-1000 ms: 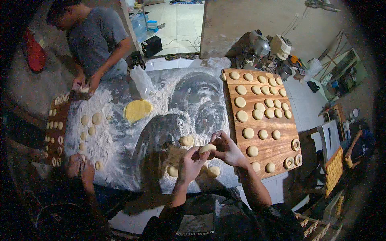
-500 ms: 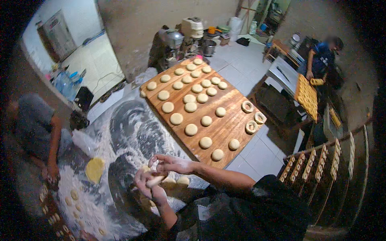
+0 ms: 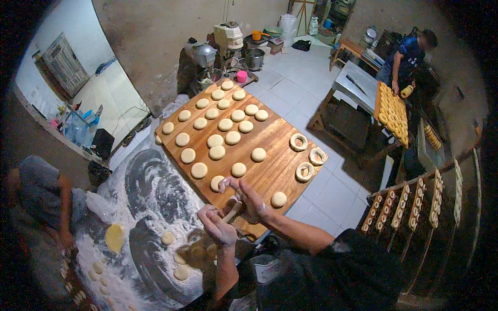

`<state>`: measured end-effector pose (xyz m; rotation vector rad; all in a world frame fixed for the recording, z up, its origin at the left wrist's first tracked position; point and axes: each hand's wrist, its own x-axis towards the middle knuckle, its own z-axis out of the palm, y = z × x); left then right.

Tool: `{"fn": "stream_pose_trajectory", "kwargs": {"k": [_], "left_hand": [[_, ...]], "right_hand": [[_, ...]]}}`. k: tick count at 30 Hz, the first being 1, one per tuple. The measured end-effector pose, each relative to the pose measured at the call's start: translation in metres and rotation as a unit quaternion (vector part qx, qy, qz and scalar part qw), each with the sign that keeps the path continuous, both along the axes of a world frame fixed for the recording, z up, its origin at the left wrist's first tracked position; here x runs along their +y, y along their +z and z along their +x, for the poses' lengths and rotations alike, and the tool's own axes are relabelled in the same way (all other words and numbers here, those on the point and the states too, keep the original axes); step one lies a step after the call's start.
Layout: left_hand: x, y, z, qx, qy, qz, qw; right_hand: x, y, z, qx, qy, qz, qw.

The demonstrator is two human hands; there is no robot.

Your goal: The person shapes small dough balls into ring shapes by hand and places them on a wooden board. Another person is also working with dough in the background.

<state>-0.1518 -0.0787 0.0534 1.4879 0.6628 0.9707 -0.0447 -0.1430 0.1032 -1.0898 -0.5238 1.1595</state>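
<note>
Between my two hands is a pale piece of dough (image 3: 233, 211), raised over the near edge of a wooden board (image 3: 282, 166). My left hand (image 3: 219, 226) curls at its lower end, and my right hand (image 3: 250, 201) closes round its upper end. Fingers cover much of the dough, so its full shape is hidden. Flour whitens my fingers. Round flat dough pieces (image 3: 199, 170) lie spread over the board. Several dough rings (image 3: 305, 171) sit at its right corner. Left of my hands, a few more rounds (image 3: 181, 272) rest on the floured table (image 3: 155, 207).
At far left stands a person (image 3: 39, 192) by a flat yellow dough sheet (image 3: 114, 238). Another person (image 3: 410, 59) at far right handles a tray of golden rings (image 3: 391, 114). Racked boards with rings (image 3: 399, 210) stand at right. A mixer (image 3: 203, 54) is behind the board.
Both hands have moved right, from above the floured table to the board's near edge, carrying the dough. The view has shifted, and the small dough rounds left on the table are now uncovered.
</note>
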Motion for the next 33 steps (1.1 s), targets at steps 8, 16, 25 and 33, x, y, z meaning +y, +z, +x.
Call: {"fn": "stream_pose_trajectory", "kwargs": {"k": [8, 16, 25, 33], "left_hand": [[-0.044, 0.005, 0.093, 0.067, -0.100, -0.011, 0.993], [-0.095, 0.025, 0.172, 0.111, -0.108, 0.098, 0.983], [-0.110, 0.017, 0.201, 0.083, -0.139, 0.093, 0.982], [-0.098, 0.015, 0.239, 0.395, -0.070, 0.238, 0.885]], "right_hand": [[-0.073, -0.010, 0.083, -0.244, -0.035, -0.071, 0.967], [-0.116, -0.020, 0.147, -0.354, -0.103, -0.006, 0.930], [-0.138, -0.020, 0.195, -0.165, -0.116, -0.022, 0.979], [-0.142, -0.030, 0.225, -0.485, -0.189, -0.183, 0.834]]}}
